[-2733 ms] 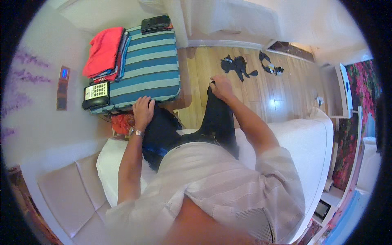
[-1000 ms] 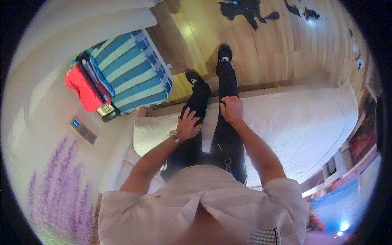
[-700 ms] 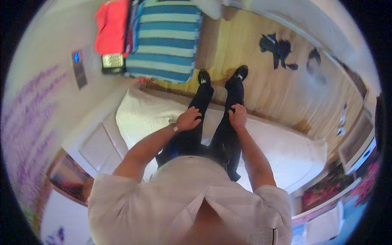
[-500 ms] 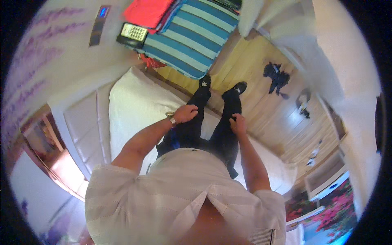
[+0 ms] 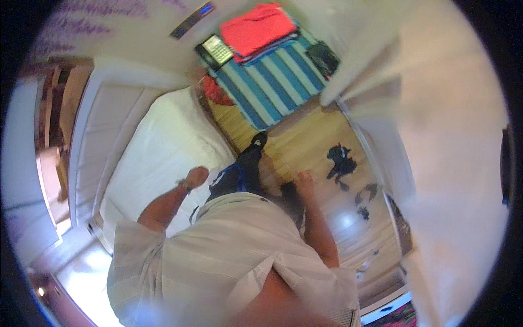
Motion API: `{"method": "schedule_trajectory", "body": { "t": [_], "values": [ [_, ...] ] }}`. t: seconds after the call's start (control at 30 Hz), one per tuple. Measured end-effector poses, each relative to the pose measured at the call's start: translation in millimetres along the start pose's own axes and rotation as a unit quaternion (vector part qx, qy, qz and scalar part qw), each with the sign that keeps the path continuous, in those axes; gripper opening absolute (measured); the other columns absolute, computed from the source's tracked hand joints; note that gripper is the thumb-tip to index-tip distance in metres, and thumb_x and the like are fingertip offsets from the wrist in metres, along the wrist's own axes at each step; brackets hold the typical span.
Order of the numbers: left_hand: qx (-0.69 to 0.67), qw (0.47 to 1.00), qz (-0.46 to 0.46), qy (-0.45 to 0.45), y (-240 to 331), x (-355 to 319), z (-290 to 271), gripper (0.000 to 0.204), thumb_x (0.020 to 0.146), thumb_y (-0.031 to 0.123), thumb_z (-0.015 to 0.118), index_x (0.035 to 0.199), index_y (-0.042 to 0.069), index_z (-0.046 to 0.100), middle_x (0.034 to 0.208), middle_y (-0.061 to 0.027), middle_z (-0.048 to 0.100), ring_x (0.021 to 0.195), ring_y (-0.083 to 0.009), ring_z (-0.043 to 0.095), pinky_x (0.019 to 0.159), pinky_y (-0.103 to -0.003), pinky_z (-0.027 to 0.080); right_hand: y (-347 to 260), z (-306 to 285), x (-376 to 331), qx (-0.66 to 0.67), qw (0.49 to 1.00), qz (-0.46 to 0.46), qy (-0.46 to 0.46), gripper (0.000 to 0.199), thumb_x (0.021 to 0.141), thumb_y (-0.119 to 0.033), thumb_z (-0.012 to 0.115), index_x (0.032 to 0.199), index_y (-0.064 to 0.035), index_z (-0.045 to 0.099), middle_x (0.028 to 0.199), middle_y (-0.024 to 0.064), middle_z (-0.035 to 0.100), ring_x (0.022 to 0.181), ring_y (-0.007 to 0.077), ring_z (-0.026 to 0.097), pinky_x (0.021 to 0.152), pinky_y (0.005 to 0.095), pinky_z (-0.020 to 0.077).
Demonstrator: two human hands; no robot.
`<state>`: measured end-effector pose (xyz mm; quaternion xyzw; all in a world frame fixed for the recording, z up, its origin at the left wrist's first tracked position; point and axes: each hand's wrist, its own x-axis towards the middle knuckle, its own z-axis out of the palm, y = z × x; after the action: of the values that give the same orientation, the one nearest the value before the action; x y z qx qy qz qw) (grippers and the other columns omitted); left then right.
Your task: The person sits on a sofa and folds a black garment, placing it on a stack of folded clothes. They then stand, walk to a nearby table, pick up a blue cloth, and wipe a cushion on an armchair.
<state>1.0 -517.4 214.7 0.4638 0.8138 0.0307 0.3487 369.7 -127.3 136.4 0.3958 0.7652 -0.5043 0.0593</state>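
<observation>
My left hand (image 5: 196,177) hangs beside my left hip, above the edge of the white-covered bed. Its fingers look curled into a loose fist with nothing in them, and a watch sits on its wrist. In front of my right thigh is my right hand (image 5: 304,183), smeared by motion, so its fingers cannot be made out. Neither hand touches anything visible. Below them are my black trousers (image 5: 235,177) with a blue stripe, and one dark shoe (image 5: 260,139) on the floor. My right lower leg is blurred.
Left is the white bed (image 5: 163,136) with a padded headboard (image 5: 103,128). Ahead stands a surface with a striped blue cloth (image 5: 275,82), folded red cloth (image 5: 259,27), a telephone (image 5: 215,53) and a dark item (image 5: 322,59). Dark clothing (image 5: 340,162) lies on the wooden floor (image 5: 305,136).
My body has risen from the bed edge and turned. Both hands have come off my thighs; the left has swung out over the bed. The striped cloth now appears farther right.
</observation>
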Motion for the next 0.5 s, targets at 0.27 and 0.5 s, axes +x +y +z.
{"method": "schedule_trajectory", "body": {
  "t": [0.27,0.5],
  "values": [
    [-0.412,0.868,-0.237,-0.144,94.3,31.5,-3.0,0.021,0.1,0.021,0.059,0.112,0.008,0.071,0.095,-0.0062,0.071,0.075,-0.0194,0.067,0.061,-0.038,0.055,110.0,-77.6,-138.2,-0.047,0.976,0.032,0.211,0.017,0.087,-0.013,0.062,0.097,-0.0038,0.072,0.096,0.0205,0.07,0.092,0.0403,0.068,0.083,0.0475,0.0555],
    [-0.112,0.969,0.179,-0.13,194.3,149.4,-52.8,0.026,0.105,0.024,0.053,0.098,0.005,0.07,0.086,-0.0006,0.066,0.078,-0.0174,0.063,0.065,-0.033,0.05,252.7,0.3,-339.4,-0.237,0.938,0.213,0.14,0.008,0.075,-0.012,0.069,0.08,-0.0057,0.071,0.085,0.0171,0.072,0.083,0.0365,0.07,0.071,0.0464,0.0571]
  ]
}}
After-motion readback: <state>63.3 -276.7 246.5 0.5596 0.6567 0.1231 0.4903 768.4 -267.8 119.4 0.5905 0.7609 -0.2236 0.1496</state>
